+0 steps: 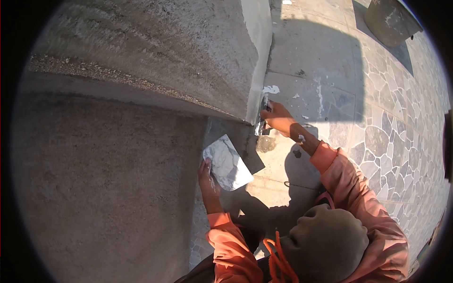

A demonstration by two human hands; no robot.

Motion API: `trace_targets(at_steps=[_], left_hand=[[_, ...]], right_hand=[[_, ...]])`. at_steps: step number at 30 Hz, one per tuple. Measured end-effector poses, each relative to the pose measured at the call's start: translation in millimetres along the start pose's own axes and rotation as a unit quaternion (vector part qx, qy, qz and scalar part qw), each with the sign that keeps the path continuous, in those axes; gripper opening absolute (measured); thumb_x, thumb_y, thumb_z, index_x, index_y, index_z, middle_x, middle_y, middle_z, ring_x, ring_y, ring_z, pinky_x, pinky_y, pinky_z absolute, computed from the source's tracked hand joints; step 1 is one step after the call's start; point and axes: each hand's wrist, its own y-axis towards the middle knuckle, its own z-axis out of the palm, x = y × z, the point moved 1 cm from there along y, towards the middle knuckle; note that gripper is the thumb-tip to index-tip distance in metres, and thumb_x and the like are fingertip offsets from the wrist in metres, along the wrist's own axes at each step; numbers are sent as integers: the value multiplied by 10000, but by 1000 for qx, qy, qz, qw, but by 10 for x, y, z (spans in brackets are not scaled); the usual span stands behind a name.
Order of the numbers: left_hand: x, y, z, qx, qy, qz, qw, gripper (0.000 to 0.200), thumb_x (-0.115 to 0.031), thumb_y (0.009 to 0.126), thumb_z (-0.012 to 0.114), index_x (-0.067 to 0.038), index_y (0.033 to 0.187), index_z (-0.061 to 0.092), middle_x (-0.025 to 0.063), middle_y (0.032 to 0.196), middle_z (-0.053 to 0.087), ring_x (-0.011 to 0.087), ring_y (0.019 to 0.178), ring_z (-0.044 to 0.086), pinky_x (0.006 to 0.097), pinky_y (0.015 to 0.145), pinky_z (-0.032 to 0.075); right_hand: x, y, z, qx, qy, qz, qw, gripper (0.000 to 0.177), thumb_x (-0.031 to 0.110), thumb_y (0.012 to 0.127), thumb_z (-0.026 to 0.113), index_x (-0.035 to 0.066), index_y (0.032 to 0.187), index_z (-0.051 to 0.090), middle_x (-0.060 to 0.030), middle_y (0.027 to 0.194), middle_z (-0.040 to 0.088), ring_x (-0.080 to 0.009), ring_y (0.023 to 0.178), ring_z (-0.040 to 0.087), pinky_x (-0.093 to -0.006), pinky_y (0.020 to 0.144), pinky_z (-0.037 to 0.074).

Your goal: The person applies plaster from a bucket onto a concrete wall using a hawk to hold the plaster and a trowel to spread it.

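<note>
My left hand [206, 178] holds a flat rectangular board [227, 162] by its left edge; white and grey paste lies spread over its top. Farther up, my right hand [277, 117] is closed round a flat trowel [261, 123] smeared with white paste. The trowel is upright against the lower corner of the rough grey wall [188, 52], near the floor. A smooth pale strip [259, 42] runs along that wall's right edge. White paste spots mark my right wrist.
A large dark bucket [390, 23] stands at the upper right on the stone-patterned floor [380, 141]. White splatters [271, 89] lie on the concrete beside the wall corner. Another rough wall face [104, 188] fills the left side. A dark rounded object [325, 243] blocks the bottom view.
</note>
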Motion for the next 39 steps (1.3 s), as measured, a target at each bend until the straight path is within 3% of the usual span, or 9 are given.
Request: trace_targets(at_steps=[19,22,26,28,29,32,33,36,39], left_hand=[[-42,-147,362,103,8,-41,994,343,-97,933,485,68,1233,501,131,1205,568,224,1136,540,366,1002,411],[-67,-240,547,75,37,-65,994,346,-99,927,496,70,1229,508,125,1168,591,213,1092,569,360,978,433],[-27,-300,809,159,59,-114,979,377,-143,934,513,70,1245,501,123,1161,603,203,1067,588,340,951,457],[-6,-367,1058,225,21,-154,962,398,-172,939,522,67,1256,496,121,1162,606,195,1054,597,325,929,474],[4,-481,1188,158,57,-139,976,395,-186,960,499,63,1267,490,121,1168,602,192,1058,595,320,911,491],[91,-487,1506,254,71,-103,959,386,-166,976,469,65,1286,472,123,1179,594,197,1059,594,324,911,492],[110,-505,1585,253,130,-86,955,355,-249,1000,450,10,1221,549,48,1053,631,108,946,593,238,782,480],[94,-635,1928,274,139,-25,951,357,-256,1009,428,-1,1225,553,46,1038,629,96,959,578,237,767,476],[44,-775,2229,296,202,96,929,396,-275,1015,406,29,1231,540,80,1014,641,127,941,576,254,775,462]], right_hand=[[1659,-799,278,19,-227,-31,973,337,242,872,581,-63,1010,549,-125,843,635,-141,666,605,-297,653,465],[1797,-1015,256,-7,-226,-73,971,335,222,858,584,-44,1060,561,-118,833,627,-130,696,599,-281,649,456],[1720,-1279,-248,-19,-225,-252,941,243,149,856,528,14,1054,569,-152,757,577,-216,647,555,-339,583,441],[1423,-1309,-629,-52,-244,-307,919,209,66,865,507,30,1061,569,-104,756,572,-156,611,529,-301,542,427],[1301,-1415,-790,-80,-189,-246,947,206,54,867,506,22,1061,568,-80,771,575,-132,615,525,-293,542,429],[1102,-1823,-1090,-140,85,-41,986,202,50,876,508,1,1064,566,-22,821,581,-83,638,523,-285,552,444],[981,-1952,-1171,-144,83,-23,986,215,50,878,506,-11,1076,562,-13,843,582,-77,664,525,-277,581,451],[643,-2224,-1163,-144,55,-13,988,269,84,884,498,-13,1130,546,-4,897,584,-68,732,498,-211,700,427],[384,-2239,-1197,-147,0,59,987,353,51,870,488,-41,1211,509,-73,982,618,-129,829,590,-273,769,485]])
